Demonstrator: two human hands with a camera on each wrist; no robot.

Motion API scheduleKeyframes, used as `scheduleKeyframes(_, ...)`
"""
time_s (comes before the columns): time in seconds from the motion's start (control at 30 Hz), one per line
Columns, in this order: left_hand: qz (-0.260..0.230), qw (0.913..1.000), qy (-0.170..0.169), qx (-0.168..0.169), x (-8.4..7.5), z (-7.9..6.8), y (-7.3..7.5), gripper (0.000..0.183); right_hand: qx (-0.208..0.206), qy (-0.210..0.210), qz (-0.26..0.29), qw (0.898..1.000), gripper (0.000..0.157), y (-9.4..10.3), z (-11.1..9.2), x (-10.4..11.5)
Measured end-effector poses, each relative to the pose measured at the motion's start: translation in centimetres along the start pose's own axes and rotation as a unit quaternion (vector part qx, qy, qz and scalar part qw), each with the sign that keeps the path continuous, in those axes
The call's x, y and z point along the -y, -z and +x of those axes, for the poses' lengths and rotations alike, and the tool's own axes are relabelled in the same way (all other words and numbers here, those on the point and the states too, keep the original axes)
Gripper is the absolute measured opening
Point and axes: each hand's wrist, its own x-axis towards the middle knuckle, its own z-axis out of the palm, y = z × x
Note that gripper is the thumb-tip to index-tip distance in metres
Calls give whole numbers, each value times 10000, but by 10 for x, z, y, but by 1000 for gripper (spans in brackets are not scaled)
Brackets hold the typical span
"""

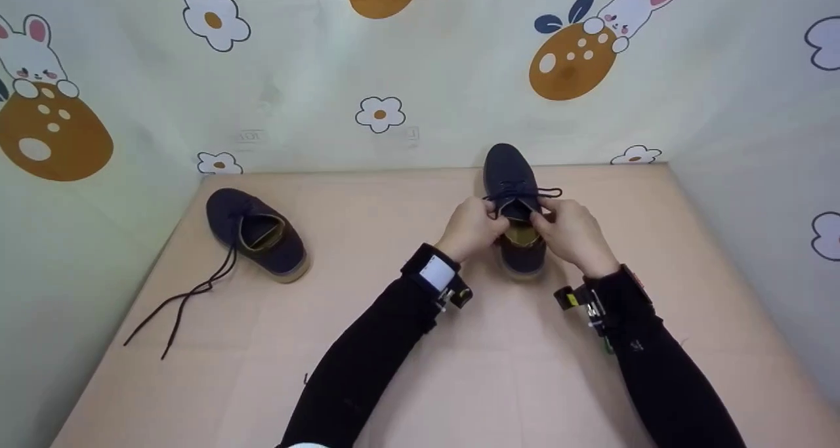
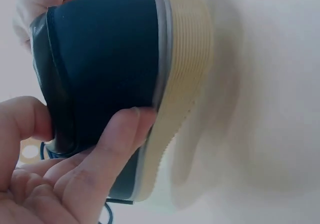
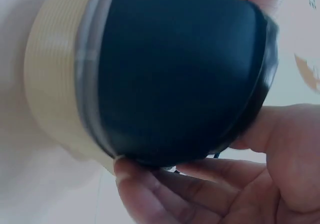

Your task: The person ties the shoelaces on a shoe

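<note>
A dark navy lace-up shoe (image 1: 506, 164) with a pale ridged sole (image 2: 192, 44) points toward the back wall. On its left side my left hand (image 1: 472, 227) grips the collar, thumb at the opening's edge and fingers along the outer side. My right hand (image 1: 572, 231) holds the opposite side the same way, its fingertips (image 3: 131, 176) near the sole's edge. A dark lace (image 1: 550, 192) crosses the shoe above the tongue and forms a loop to the right. The wrist views show the heel from behind, between both hands.
Another navy shoe (image 1: 275, 241) sits at the left, its long loose laces (image 1: 197, 289) trailing toward the front left. The table has a peach-coloured surface (image 1: 367, 264). A pale patterned sheet (image 1: 308, 74) rises behind it and along both sides.
</note>
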Motion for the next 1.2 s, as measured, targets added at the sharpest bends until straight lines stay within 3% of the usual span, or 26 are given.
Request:
scheduleKeyframes(0.2,-116,9998,138,-34,-16,24,-29,31,-143,-519,333,9980,46,13,4,-25)
scheduleKeyframes(0.33,-171,9996,211,-10,-16,31,-46,36,-253,-764,378,9960,46,11,4,-39)
scheduleKeyframes(0.5,42,9998,194,-59,-15,36,-61,37,-119,-927,80,9956,47,13,5,-47)
scheduleKeyframes(0.63,116,9998,121,87,-19,39,-68,32,122,-972,-197,9950,48,22,4,-52)
scheduleKeyframes(0.9,-22,9992,-32,386,-21,35,-68,26,213,-1027,-22,9945,47,31,2,-58)
scheduleKeyframes(1.0,-64,9987,29,511,-19,32,-66,36,204,-1063,-48,9941,47,32,1,-58)
scheduleKeyframes(1.2,-222,9971,-206,692,-12,25,-52,38,219,-1072,-135,9939,46,36,0,-56)
